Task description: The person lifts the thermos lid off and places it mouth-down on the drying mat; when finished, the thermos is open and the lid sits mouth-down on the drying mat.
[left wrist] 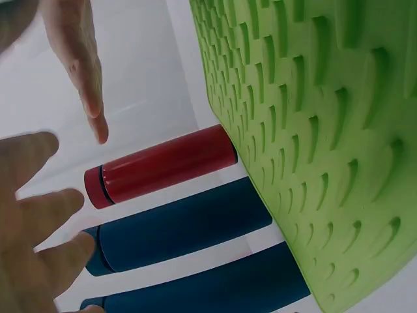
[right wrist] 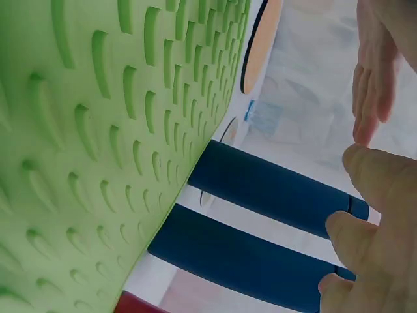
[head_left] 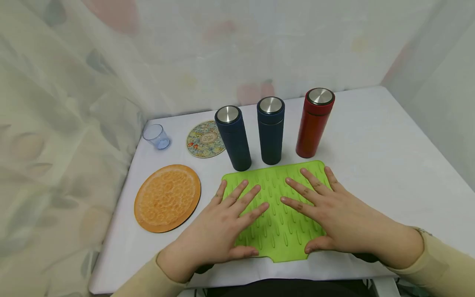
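A ridged green silicone mat [head_left: 276, 222] lies near the table's front edge. My left hand [head_left: 226, 222] is spread above its left part, fingers straight and apart. Over the right part hovers my right hand [head_left: 330, 210], also spread and holding nothing. Both wrist views show a gap between the hands and the mat. Just behind the mat stand two dark blue thermos bottles [head_left: 234, 142] [head_left: 271, 134] with steel-topped lids. To their right a red thermos bottle [head_left: 314, 126] stands upright.
On the left lies a round orange pancake-patterned placemat [head_left: 167, 198]. Behind it are a round flower-patterned trivet [head_left: 205, 139], partly hidden by a bottle, and a small clear blue cup [head_left: 156, 137]. A patterned curtain [head_left: 55, 144] hangs along the left and back of the white table [head_left: 389, 165].
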